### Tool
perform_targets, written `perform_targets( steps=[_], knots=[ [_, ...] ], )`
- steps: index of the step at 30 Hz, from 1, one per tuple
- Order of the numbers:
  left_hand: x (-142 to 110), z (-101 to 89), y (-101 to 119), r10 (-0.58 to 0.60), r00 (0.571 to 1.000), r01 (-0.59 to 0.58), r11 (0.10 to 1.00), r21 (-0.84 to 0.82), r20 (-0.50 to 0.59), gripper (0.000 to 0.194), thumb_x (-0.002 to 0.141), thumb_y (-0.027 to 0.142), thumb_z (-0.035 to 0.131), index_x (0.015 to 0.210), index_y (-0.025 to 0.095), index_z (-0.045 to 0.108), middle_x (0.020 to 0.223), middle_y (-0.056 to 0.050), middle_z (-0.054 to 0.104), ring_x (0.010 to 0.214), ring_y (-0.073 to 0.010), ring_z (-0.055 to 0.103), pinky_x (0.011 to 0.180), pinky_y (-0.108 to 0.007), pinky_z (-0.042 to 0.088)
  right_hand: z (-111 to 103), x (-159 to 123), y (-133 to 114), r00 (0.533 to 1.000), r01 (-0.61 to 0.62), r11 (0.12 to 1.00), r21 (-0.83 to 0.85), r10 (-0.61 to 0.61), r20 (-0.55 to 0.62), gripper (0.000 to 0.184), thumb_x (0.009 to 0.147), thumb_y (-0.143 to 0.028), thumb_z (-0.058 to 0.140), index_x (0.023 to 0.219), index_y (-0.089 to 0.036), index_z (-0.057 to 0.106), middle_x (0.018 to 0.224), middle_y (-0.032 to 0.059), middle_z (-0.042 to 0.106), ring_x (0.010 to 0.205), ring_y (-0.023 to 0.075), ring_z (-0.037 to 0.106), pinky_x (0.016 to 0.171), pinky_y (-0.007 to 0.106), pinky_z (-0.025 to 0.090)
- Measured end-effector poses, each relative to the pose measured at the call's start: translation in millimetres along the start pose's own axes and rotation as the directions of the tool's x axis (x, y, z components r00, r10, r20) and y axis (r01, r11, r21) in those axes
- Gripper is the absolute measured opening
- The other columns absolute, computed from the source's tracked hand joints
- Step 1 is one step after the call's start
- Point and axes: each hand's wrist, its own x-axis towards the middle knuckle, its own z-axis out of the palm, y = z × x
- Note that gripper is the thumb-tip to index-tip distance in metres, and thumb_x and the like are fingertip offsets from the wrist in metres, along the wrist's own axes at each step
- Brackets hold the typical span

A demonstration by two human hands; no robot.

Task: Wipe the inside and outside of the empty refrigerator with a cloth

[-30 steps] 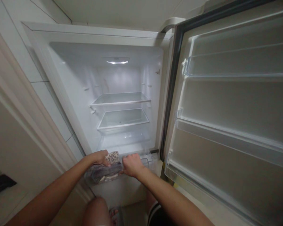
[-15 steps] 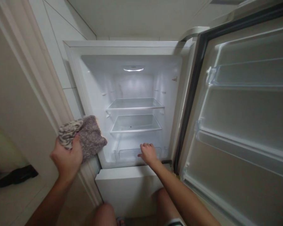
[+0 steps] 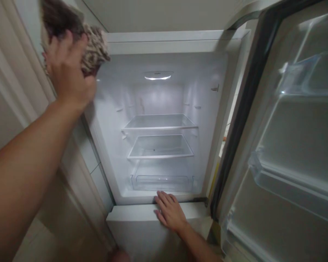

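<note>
My left hand (image 3: 68,72) is raised at the upper left, its fingers closed on a bunched, fuzzy brown-and-cream cleaning cloth (image 3: 94,49). The cloth is at the top left corner of the white fridge frame (image 3: 166,41) and hides that corner. Low in the middle, my right hand (image 3: 171,213) lies with fingers stretched out on the top edge of the lower door (image 3: 133,214), beneath the lit compartment. Inside are an upper glass shelf (image 3: 160,122), a lower glass shelf (image 3: 161,147) and a clear drawer (image 3: 161,182).
On the right the fridge door (image 3: 303,138) stands wide open, with a dark gasket (image 3: 243,105) and clear door bins (image 3: 289,182). A pale door frame (image 3: 24,72) runs close along the left. A small dark speck lies on the lower shelf.
My left hand has carried the cloth up from beside the fridge's lower left to its top left corner. My right hand has dropped from before the drawer onto the lower door's edge.
</note>
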Motion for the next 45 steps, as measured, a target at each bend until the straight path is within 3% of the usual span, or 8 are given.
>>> perform_targets(
  steps=[8, 14, 20, 25, 28, 31, 40, 45],
  knots=[
    [-84.9, 27.1, 9.8, -0.110, 0.988, 0.099, 0.989, 0.111, 0.105, 0.086, 0.090, 0.013, 0.063, 0.172, 0.014, 0.036, 0.181, -0.016, 0.020, 0.163, -0.0487, 0.024, 0.125, -0.067, 0.022, -7.2, 4.0, -4.2, 0.997, -0.047, 0.995, 0.086, 0.042, 0.060, 0.050, 0.117, -0.048, 0.042, 0.159, -0.025, 0.056, 0.174, 0.0085, 0.041, 0.159, 0.0281, 0.040, 0.128, 0.048, 0.035],
    [-192.8, 25.1, 36.5, -0.360, 0.900, 0.311, 0.925, 0.217, 0.247, 0.067, 0.097, 0.017, 0.066, 0.161, 0.036, 0.058, 0.167, -0.015, 0.044, 0.160, -0.0463, 0.031, 0.126, -0.068, 0.036, -13.1, 5.0, -6.2, 0.996, -0.053, 0.993, 0.102, 0.046, 0.078, 0.048, 0.115, -0.045, 0.049, 0.158, -0.024, 0.056, 0.173, 0.0102, 0.042, 0.158, 0.0281, 0.040, 0.127, 0.048, 0.035],
    [-285.9, 11.2, 58.4, -0.175, 0.717, 0.006, 0.969, 0.245, 0.675, 0.051, 0.105, 0.017, 0.046, 0.149, 0.030, 0.069, 0.144, -0.013, 0.070, 0.143, -0.0383, 0.056, 0.129, -0.057, 0.037, -17.4, 5.0, -7.8, 0.996, -0.055, 0.992, 0.115, 0.046, 0.076, 0.048, 0.114, -0.044, 0.051, 0.158, -0.025, 0.055, 0.174, 0.0078, 0.041, 0.159, 0.0276, 0.039, 0.128, 0.049, 0.034],
    [-270.4, 44.2, 87.0, -0.162, 0.548, 0.013, 0.983, 0.185, 0.821, 0.059, 0.099, 0.009, 0.045, 0.154, 0.024, 0.063, 0.154, -0.011, 0.067, 0.135, -0.0333, 0.065, 0.118, -0.046, 0.050, -18.7, 4.2, -5.7, 0.996, -0.041, 0.994, 0.102, 0.032, 0.081, 0.044, 0.114, -0.043, 0.051, 0.150, -0.021, 0.060, 0.174, 0.0086, 0.041, 0.158, 0.0279, 0.039, 0.128, 0.048, 0.034],
    [-244.0, 79.3, 98.0, -0.313, 0.632, 0.173, 0.949, 0.264, 0.709, 0.060, 0.100, 0.013, 0.043, 0.157, 0.025, 0.057, 0.154, -0.012, 0.067, 0.128, -0.0345, 0.070, 0.110, -0.048, 0.055, -17.6, 4.8, -3.1, 0.996, -0.024, 0.995, 0.096, 0.016, 0.085, 0.040, 0.112, -0.043, 0.053, 0.141, -0.018, 0.064, 0.173, 0.0080, 0.043, 0.156, 0.0277, 0.041, 0.126, 0.047, 0.036],
    [-239.2, 116.5, 104.9, -0.207, 0.694, 0.159, 0.978, 0.133, 0.690, 0.062, 0.098, 0.010, 0.042, 0.157, 0.020, 0.057, 0.161, -0.015, 0.061, 0.147, -0.0337, 0.058, 0.127, -0.051, 0.041, -14.1, 5.8, -1.4, 0.998, -0.018, 0.996, 0.083, 0.013, 0.065, 0.037, 0.111, -0.043, 0.056, 0.137, -0.018, 0.065, 0.172, 0.0059, 0.045, 0.153, 0.0273, 0.044, 0.124, 0.047, 0.039],
    [-279.0, 201.7, 162.1, 0.261, 0.407, 0.090, 0.942, -0.323, 0.875, 0.055, 0.100, 0.047, 0.059, 0.150, 0.027, 0.068, 0.153, -0.006, 0.070, 0.147, -0.0283, 0.061, 0.129, -0.040, 0.041, -3.1, 4.9, -1.0, 1.000, 0.000, 1.000, 0.032, 0.000, -0.016, 0.037, 0.109, -0.045, 0.057, 0.132, -0.017, 0.066, 0.170, 0.0053, 0.047, 0.149, 0.0260, 0.046, 0.119, 0.048, 0.041],
    [-267.6, 238.7, 178.8, 0.311, 0.351, 0.097, 0.926, -0.364, 0.884, 0.066, 0.111, 0.049, 0.024, 0.156, 0.019, 0.061, 0.165, -0.010, 0.059, 0.153, -0.0261, 0.055, 0.130, -0.041, 0.039, -4.0, 4.8, -1.7, 1.000, 0.011, 1.000, -0.003, -0.011, -0.010, 0.036, 0.110, -0.046, 0.054, 0.129, -0.017, 0.067, 0.171, 0.0044, 0.046, 0.150, 0.0250, 0.045, 0.117, 0.047, 0.043]
  ],
)
